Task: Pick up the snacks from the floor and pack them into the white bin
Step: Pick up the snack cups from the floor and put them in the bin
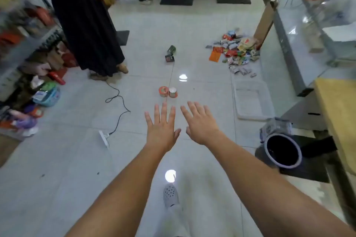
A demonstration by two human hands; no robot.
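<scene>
A heap of snack packets (236, 49) lies on the tiled floor at the far right, beside a glass counter. The white bin (236, 100) sits on the floor just in front of that heap, and nothing shows inside it. My left hand (161, 127) and my right hand (200, 124) are stretched out side by side over the floor, fingers straight and spread, holding nothing. Both hands hover left of the bin and well short of the snacks. Two small cans (168, 91) stand just beyond my fingertips.
A person in a long black garment (86, 25) stands at the left by cluttered shelves (28, 54). A black cable (117, 102) and white power strip (104, 137) lie on the floor. Two dark packages (170, 54) sit mid-floor. A dark round bucket (282, 151) and wooden table (339, 113) are at right.
</scene>
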